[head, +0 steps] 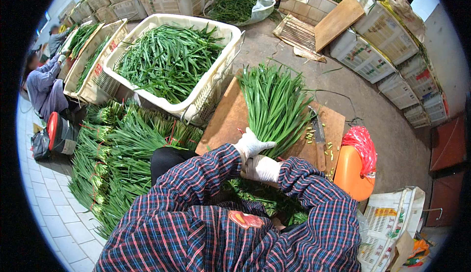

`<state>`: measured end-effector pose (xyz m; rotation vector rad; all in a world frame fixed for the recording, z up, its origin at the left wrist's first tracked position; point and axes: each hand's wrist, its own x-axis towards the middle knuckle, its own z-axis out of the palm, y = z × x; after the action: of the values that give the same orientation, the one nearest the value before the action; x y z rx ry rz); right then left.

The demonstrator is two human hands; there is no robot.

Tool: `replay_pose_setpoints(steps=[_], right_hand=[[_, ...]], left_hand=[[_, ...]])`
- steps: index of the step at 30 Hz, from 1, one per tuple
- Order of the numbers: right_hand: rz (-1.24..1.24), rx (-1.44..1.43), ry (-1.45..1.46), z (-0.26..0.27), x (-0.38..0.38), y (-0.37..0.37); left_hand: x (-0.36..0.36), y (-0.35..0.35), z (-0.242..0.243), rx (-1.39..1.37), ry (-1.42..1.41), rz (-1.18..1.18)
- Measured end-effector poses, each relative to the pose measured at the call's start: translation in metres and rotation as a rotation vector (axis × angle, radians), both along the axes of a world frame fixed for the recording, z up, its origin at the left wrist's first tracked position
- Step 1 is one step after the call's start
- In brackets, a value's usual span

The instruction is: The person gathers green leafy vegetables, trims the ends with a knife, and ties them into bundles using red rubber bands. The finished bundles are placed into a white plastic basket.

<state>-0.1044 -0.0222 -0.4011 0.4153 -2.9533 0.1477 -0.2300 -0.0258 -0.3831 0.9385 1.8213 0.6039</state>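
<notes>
A large bunch of garlic chives [274, 106] lies on a brown board [224, 121] before me, its leaf tips pointing away. My left hand [254, 143], in a white glove, is closed around the near end of the bunch, thumb pointing right. Just below it, my gloved right hand [261, 168] is at the stem ends, its fingers hidden under the left wrist. A bit of red tie shows beside each hand. On the board's right side rests a knife [319, 139] with a wooden handle, among several cut stem pieces [309, 134].
Tied chive bundles [99, 169] are piled at my left. A cream crate [235, 38] of loose chives stands beyond the board. Red plastic ties [360, 150] hang over an orange container [353, 176] at right. Stacked crates [364, 51] line the wall. A person [46, 77] sits far left.
</notes>
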Motion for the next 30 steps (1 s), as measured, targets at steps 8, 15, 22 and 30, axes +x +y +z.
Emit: replay_pose_setpoints(steps=[8, 15, 22, 30], right_hand=[[-0.165, -0.059, 0.159, 0.045, 0.019, -0.044], [-1.59, -1.396, 0.188, 0.033, 0.087, -0.049], [-1.664, -1.116, 0.078, -0.019, 0.011, -0.026], [-1.311, -0.4, -0.284, -0.016, 0.048, -0.025]], left_hand=[[0.004, 0.002, -0.011, 0.051, 0.16, -0.012], [0.009, 0.001, -0.018, 0.091, 0.171, 0.04], [0.012, -0.005, -0.004, 0.155, 0.102, 0.012], [0.038, -0.011, 0.034, -0.068, 0.397, -0.089]])
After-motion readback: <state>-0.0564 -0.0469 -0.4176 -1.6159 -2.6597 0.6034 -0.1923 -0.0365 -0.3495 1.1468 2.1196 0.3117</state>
